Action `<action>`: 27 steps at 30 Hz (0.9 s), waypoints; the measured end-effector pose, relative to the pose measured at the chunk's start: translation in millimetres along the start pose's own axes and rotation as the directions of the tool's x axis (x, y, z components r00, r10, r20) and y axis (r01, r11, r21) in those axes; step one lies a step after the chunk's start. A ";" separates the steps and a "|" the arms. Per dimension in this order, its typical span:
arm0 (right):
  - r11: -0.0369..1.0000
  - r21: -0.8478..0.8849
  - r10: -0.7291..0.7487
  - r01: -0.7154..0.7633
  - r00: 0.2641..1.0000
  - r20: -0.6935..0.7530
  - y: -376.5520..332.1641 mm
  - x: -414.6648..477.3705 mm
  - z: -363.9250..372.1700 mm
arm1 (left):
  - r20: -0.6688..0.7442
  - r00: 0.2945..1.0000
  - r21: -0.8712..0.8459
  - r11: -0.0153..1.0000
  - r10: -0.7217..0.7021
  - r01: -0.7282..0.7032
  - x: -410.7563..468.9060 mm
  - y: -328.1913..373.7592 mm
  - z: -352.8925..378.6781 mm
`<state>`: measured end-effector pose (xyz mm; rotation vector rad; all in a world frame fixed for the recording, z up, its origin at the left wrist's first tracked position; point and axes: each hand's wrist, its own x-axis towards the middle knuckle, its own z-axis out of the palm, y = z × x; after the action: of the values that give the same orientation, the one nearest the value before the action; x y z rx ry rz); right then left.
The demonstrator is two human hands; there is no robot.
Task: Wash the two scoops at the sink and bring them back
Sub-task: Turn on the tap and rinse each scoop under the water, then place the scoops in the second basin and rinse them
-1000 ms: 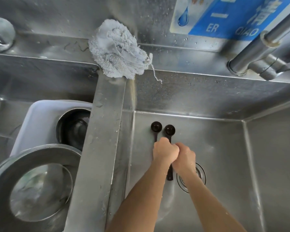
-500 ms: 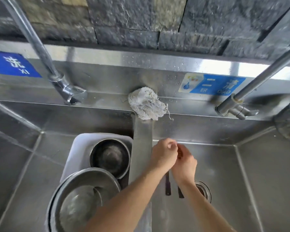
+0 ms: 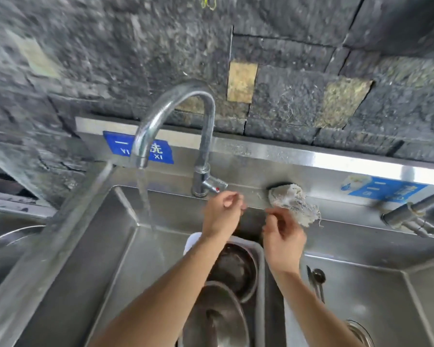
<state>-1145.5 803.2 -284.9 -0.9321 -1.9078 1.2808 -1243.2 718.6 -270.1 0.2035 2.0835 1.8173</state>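
Note:
Two dark scoops (image 3: 318, 276) lie side by side on the floor of the right sink basin (image 3: 376, 296), partly hidden behind my right forearm. My left hand (image 3: 222, 212) is raised just below the lever of the left tap (image 3: 206, 181), fingers loosely curled and holding nothing. My right hand (image 3: 283, 237) hovers over the divider between the basins, next to a grey rag (image 3: 293, 202), and is also empty. Water runs from the tap's spout into the left basin (image 3: 115, 246).
The left basin holds a white tub (image 3: 259, 261) with steel bowls (image 3: 233, 269) stacked in it. A second tap (image 3: 411, 214) stands at the right, over the right basin. Behind the sink is a steel splashback with blue labels, then a dark stone wall.
Both hands have let go of the scoops and risen from the right basin toward the left tap and the rag. The view has tilted up, and water is running from the left tap.

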 end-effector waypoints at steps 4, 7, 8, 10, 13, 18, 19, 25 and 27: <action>1.000 0.005 -0.021 0.021 0.999 0.041 -21.3 -10.7 53.5 | 0.209 0.977 0.209 0.973 0.050 -0.095 19.5 4.7 -49.8; 0.998 0.064 0.004 -0.005 1.000 0.025 -28.6 -20.0 85.0 | 0.400 0.910 0.209 0.977 -0.112 0.028 33.3 12.9 -85.2; 0.996 0.092 0.013 -0.015 1.000 0.013 -29.9 -23.4 93.0 | 0.402 0.905 0.229 0.972 -0.137 0.046 39.8 14.9 -99.4; 0.988 0.149 0.045 -0.042 0.999 -0.019 -31.8 -27.6 105.4 | 0.299 0.943 0.203 0.976 -0.143 0.084 54.5 16.9 -122.6; 0.976 0.201 0.103 -0.085 0.991 -0.080 -30.9 -29.5 119.8 | 0.143 0.986 0.126 0.990 -0.088 0.071 74.6 17.7 -133.3; 0.952 0.277 0.181 -0.132 0.971 -0.159 -33.8 -36.0 139.9 | 0.106 0.993 0.161 0.986 -0.051 0.033 98.2 16.3 -106.4; 0.944 0.299 0.196 -0.141 0.967 -0.165 -34.7 -38.8 144.4 | 0.086 0.995 0.163 0.986 -0.058 0.043 99.7 16.4 -100.8; 0.930 0.299 0.244 -0.212 0.967 -0.072 -40.7 -55.2 164.9 | 0.023 0.999 0.170 0.985 -0.037 0.033 102.6 17.0 -82.9; 0.944 0.253 0.227 -0.211 0.973 -0.037 -46.3 -56.8 165.4 | 0.012 0.998 0.195 0.979 -0.065 0.061 102.9 17.9 -82.8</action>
<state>-1260.0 663.9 -299.9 -1.0614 -1.5815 1.5567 -1370.6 680.2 -262.6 0.2014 2.2284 1.5699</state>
